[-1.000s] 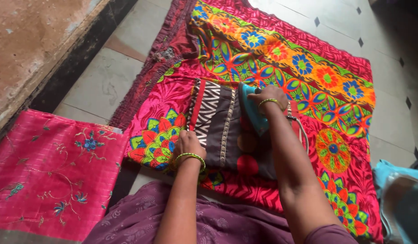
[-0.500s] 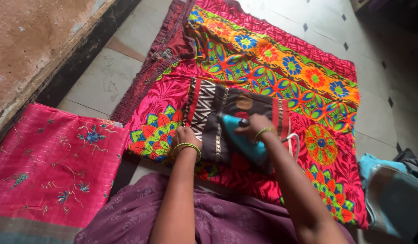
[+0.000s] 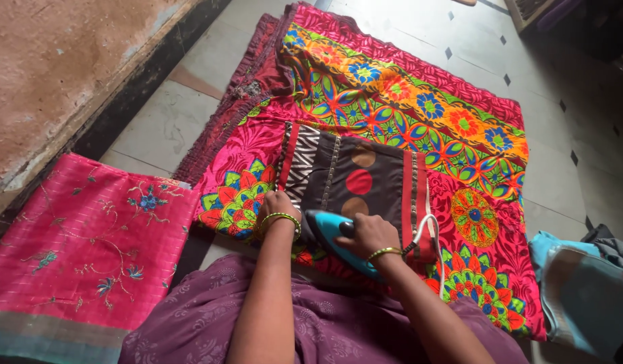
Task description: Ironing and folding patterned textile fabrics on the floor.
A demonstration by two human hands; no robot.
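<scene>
A dark brown cloth with red and tan dots, striped bands and a zigzag panel lies flat on a bright red flowered spread on the floor. My right hand grips the handle of a turquoise iron, which rests on the near edge of the brown cloth. Its white cord loops to the right. My left hand, with green bangles at the wrist, presses the cloth's near left corner, just left of the iron.
A folded pink embroidered cloth lies on the floor at the left, beside a rough wall. Light blue and grey fabric is piled at the right. Pale floor tiles surround the spread. My purple garment fills the foreground.
My right hand has pulled the iron from the cloth's far side back across it to the near edge. My left hand has stayed on the near left corner.
</scene>
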